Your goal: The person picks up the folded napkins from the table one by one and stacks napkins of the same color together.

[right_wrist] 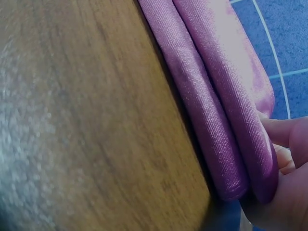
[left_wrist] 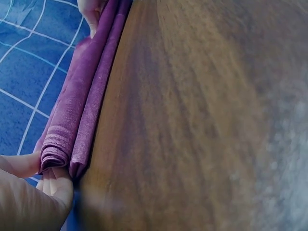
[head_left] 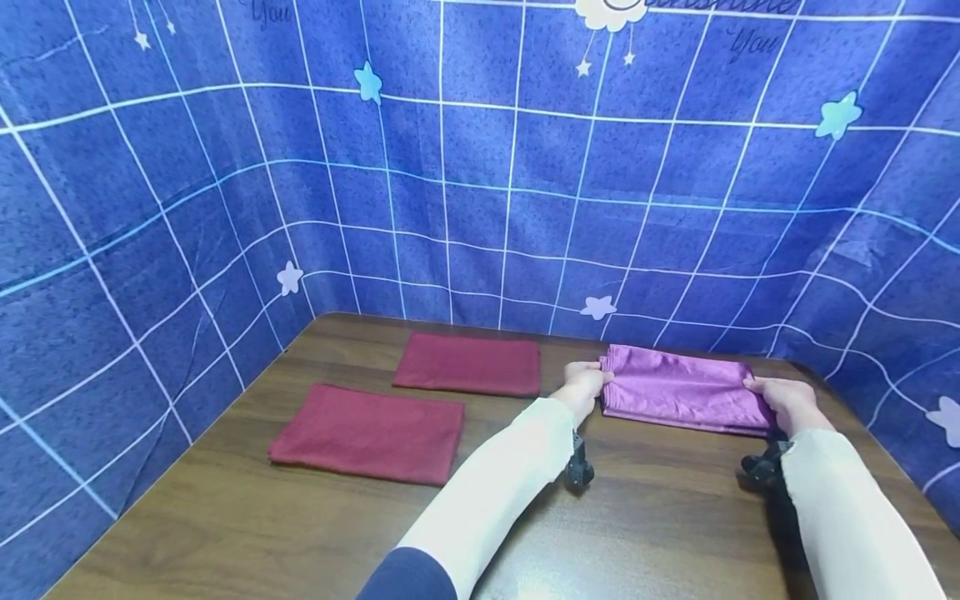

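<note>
A shiny purple cloth (head_left: 678, 387), folded into a flat rectangle, lies at the back right of the wooden table. My left hand (head_left: 587, 385) pinches its left end. In the left wrist view, the thumb of that hand (left_wrist: 36, 192) is at the top of the rolled-looking layers and the fingers are beneath them. The right hand (head_left: 789, 402) grips the opposite end. Seen from the right wrist, two thick folds of the purple cloth (right_wrist: 207, 106) lie one over the other, with the right thumb (right_wrist: 279, 130) against the upper one.
Two folded dark red cloths lie to the left: one (head_left: 472, 364) at the back, another (head_left: 371, 433) nearer and further left. The wooden table (head_left: 637, 517) meets a blue grid-patterned curtain (head_left: 480, 183) at its back and sides. Black wrist cameras (head_left: 579, 467) sit below both hands.
</note>
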`<state>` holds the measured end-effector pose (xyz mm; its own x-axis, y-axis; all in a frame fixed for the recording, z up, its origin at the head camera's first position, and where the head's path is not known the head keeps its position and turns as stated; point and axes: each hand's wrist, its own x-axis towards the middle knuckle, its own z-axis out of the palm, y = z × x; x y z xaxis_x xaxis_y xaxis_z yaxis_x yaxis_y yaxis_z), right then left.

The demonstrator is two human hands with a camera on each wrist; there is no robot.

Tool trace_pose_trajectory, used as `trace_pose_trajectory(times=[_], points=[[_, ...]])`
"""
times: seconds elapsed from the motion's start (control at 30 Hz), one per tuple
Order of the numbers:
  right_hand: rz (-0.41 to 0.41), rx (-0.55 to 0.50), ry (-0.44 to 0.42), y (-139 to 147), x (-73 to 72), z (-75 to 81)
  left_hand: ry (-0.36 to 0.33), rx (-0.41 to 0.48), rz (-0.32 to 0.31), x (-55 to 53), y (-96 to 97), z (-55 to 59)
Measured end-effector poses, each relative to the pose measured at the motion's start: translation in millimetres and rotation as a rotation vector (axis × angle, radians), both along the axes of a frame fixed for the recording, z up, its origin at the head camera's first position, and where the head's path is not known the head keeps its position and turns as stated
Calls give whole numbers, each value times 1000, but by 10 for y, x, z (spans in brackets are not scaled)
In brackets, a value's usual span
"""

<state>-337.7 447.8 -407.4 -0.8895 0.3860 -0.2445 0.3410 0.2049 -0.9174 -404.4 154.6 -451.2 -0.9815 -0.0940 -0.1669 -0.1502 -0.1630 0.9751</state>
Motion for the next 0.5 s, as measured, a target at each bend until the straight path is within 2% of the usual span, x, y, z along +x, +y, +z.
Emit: trace_pose_trajectory(times=[0.13,0.17,0.2,0.27,0.33,0.4,0.47,0.5], points=[[-13,9,-17,-36,29,35,30,7,2,-463,162,-513],[-24,17,-14,-46,37,40,5,-1,14,-505,185,-547],[-33,26,-13,-57,41,43,13,-13,26,-584,223,-634],[-44,43,-10,-78,53,49,18,-55,48,-656,272,-714],[-56,55,-8,-97,67,57,49,-102,71,-665,286,-750],[-64,81,-14,-110,75,62,22,-128,51,-584,236,-650],[-71,90,-16,-113,71,62,9,-153,52,-452,165,-496],[-72,91,-15,-110,62,58,33,-162,55,-399,134,-449]])
